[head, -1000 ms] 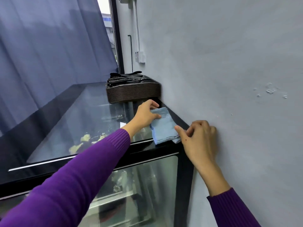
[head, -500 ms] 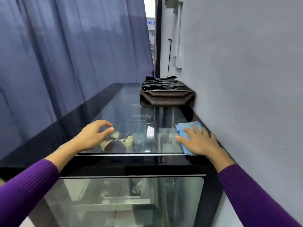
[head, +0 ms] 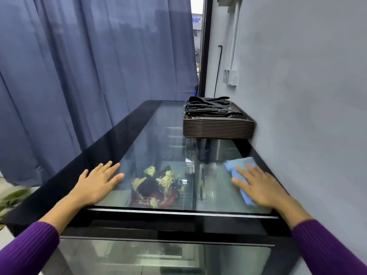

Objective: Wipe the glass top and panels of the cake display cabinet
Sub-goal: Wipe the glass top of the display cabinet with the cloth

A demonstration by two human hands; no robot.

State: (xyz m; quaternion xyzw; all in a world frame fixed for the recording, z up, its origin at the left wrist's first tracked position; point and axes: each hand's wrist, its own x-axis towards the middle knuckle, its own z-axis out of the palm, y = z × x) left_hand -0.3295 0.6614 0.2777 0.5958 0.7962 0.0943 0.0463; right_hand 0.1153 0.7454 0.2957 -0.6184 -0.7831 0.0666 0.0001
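My right hand (head: 260, 187) now presses the pale blue cloth (head: 241, 165) flat on the cabinet's glass top (head: 170, 135) (left hand (head: 97, 182) freed, splayed), so wiping begins.

Both arms are stretched forward in purple sleeves. The left hand (head: 98, 184) is laid flat, fingers spread. The right hand (head: 258, 188) is pressed flat, palm down, fingers extended.

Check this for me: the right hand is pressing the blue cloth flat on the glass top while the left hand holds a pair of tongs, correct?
Not quite. In the head view the left hand holds nothing; it rests open and flat on the glass top. The right hand does press the blue cloth flat.
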